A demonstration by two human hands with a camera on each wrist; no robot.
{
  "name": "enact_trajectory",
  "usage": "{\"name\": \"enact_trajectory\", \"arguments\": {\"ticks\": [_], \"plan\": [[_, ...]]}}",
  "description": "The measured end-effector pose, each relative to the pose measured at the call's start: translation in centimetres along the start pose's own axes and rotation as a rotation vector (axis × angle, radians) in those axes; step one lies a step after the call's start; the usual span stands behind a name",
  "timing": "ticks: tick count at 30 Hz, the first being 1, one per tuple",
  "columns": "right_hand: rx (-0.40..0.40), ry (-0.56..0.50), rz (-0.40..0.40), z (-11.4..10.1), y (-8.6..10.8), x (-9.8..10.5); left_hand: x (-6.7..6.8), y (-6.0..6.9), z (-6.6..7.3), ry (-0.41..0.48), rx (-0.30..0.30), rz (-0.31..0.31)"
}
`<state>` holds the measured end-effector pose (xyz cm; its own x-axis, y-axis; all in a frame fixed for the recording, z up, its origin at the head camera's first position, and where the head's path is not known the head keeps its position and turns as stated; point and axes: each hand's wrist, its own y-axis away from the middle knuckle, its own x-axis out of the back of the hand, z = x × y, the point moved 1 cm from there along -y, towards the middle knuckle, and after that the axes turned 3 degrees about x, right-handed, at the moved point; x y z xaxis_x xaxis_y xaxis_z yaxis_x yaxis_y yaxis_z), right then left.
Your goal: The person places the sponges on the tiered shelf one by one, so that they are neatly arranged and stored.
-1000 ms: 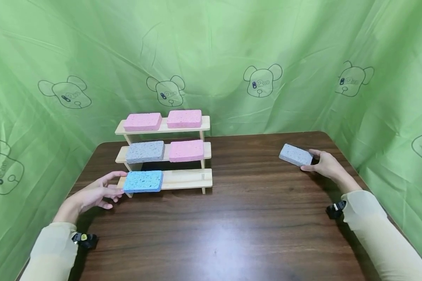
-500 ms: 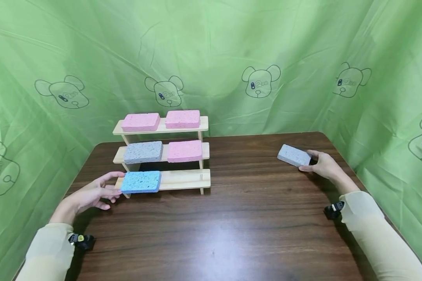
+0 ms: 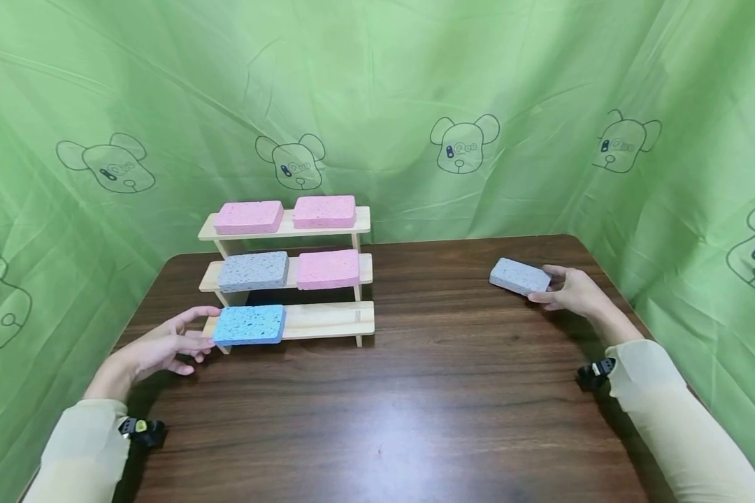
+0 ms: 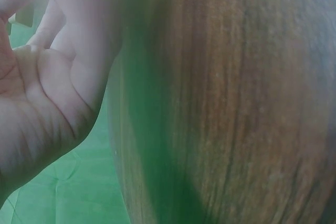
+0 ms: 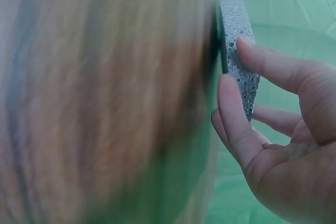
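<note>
At the left, my left hand (image 3: pixel 163 346) holds the left end of a bright blue sponge (image 3: pixel 249 325), one finger at its back corner and the thumb at its front corner. That sponge lies on the lowest step of a three-tier wooden stand (image 3: pixel 330 320). Over at the right side of the table, my right hand (image 3: pixel 572 290) pinches a grey-blue sponge (image 3: pixel 519 276) by its right end. The right wrist view shows thumb and fingers on this sponge (image 5: pixel 239 51), close to the tabletop; whether it touches is unclear. In the left wrist view the left fingertips are cut off.
A grey-blue sponge (image 3: pixel 254 271) and a pink sponge (image 3: pixel 328 269) lie on the middle step. Two more pink sponges (image 3: pixel 249 217) sit on the top step. A green curtain (image 3: pixel 403 105) surrounds the brown wooden table (image 3: pixel 428 363) at the back and sides.
My right hand has shifted slightly left with the grey-blue sponge. My left hand keeps its place at the blue sponge. The whole head view has drifted a little.
</note>
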<state>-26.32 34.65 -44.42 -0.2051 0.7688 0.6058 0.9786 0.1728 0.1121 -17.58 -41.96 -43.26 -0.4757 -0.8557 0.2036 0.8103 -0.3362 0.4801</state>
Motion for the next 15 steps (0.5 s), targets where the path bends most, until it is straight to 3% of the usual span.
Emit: {"name": "enact_trajectory", "arguments": {"ticks": [3, 15], "plan": [[0.001, -0.083, -0.024, -1.0, 0.1, -0.1, 0.0, 0.0, 0.0, -0.004, 0.003, 0.005], [0.155, 0.061, -0.04, -7.5, 1.0, -1.5, -0.2, 0.2, 0.2, 0.004, -0.002, -0.007]]}}
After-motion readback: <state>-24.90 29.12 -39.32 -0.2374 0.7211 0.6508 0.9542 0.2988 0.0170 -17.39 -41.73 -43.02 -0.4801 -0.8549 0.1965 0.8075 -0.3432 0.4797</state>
